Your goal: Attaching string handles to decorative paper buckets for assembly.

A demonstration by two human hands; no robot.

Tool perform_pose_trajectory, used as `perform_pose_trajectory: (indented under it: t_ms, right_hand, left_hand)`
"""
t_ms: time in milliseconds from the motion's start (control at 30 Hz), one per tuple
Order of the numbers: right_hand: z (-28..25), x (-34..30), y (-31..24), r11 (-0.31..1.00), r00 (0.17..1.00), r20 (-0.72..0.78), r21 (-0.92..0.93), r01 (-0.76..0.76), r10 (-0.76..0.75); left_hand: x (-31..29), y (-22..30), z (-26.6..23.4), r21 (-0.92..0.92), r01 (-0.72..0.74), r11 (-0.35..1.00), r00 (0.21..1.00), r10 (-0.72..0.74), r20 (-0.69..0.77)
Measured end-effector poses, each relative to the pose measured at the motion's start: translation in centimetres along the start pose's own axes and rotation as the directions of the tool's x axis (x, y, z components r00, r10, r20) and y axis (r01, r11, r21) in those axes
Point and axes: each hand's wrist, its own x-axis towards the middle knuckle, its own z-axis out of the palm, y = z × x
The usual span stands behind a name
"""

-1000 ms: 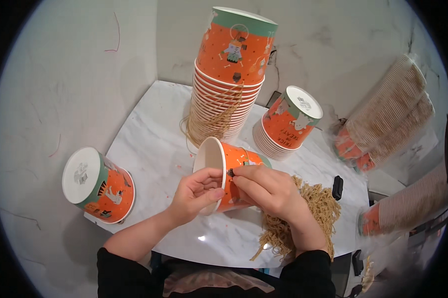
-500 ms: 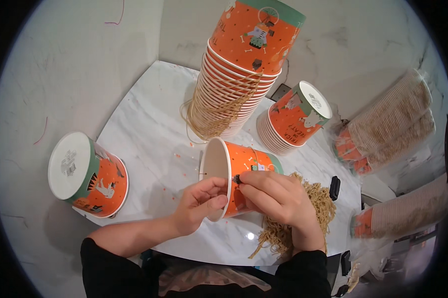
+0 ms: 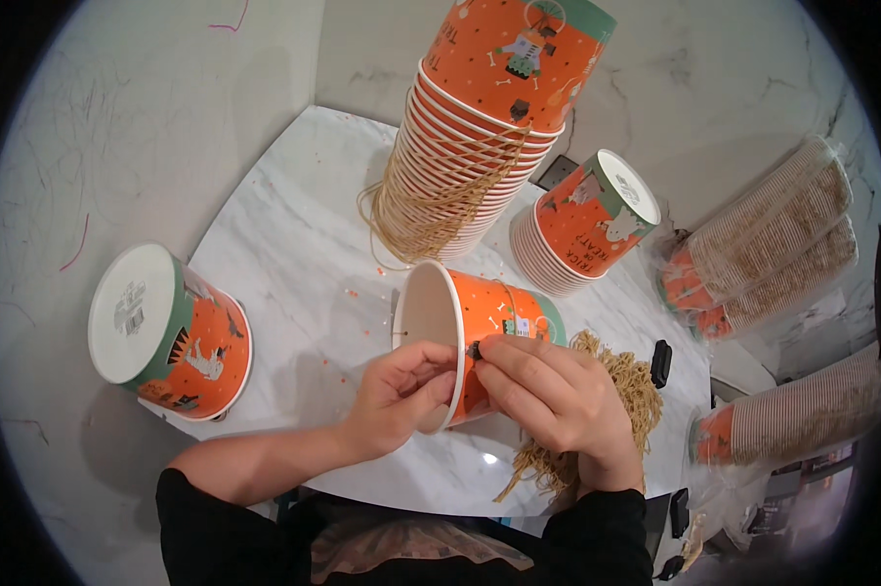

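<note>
An orange paper bucket with a green base band (image 3: 494,303) lies on its side in front of me, its white mouth facing left. My left hand (image 3: 401,396) is closed at the near rim, fingertips inside the mouth and thumb by the edge. Against the printed outer wall, just behind the rim, my right hand (image 3: 553,391) is pinched. A thin tan cord (image 3: 508,291) runs over the wall towards these right fingers; its end is hidden by them. Inside the mouth, a small dark spot shows on the far wall. Beneath my right wrist lies a heap of tan cords (image 3: 636,391).
A tall stack of matching buckets (image 3: 519,83), draped with cord loops (image 3: 431,210), rises behind. A shorter upturned stack (image 3: 587,230) stands to its right, another upturned bucket (image 3: 201,342) at left. Wrapped bucket stacks (image 3: 768,244) fill the right side. A black clip-like piece (image 3: 661,363) sits by the cords.
My view has shifted slightly. Both hands keep nearly the same places at the bucket's rim, and the right fingers remain pinched against the wall.
</note>
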Motion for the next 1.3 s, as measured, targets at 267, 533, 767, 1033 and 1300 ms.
perform_pose_trajectory:
  t_ms: [267,533,767,1033,1300]
  right_hand:
    - [-0.1,0.2,-0.1,0.999,1.000,0.004,-0.029,0.014,-0.014]
    - [-0.8,-0.1,-0.1,0.977,0.983,-0.022,-0.108,-0.183,0.182]
    - [-1.2,-0.6,0.0,0.683,0.820,-0.100,0.614,-0.396,0.564]
    - [-3.1,-1.0,0.3,0.270,0.688,0.258,0.783,-0.560,0.678]
    - [-1.7,-1.5,2.0,0.306,0.686,0.319,0.718,-0.626,0.654]
  left_hand:
    - [0.5,0.2,0.0,0.109,-0.039,0.993,0.997,0.045,-0.055]
    - [0.6,2.5,0.5,0.845,-0.307,0.438,0.847,0.531,0.032]
    - [3.4,7.1,3.7,0.853,-0.484,-0.193,0.698,0.504,0.510]
    - [5.9,10.5,7.6,0.928,-0.355,-0.109,0.925,0.105,0.366]
    - [8.7,9.6,4.7,0.886,0.025,0.464,0.931,-0.333,0.149]
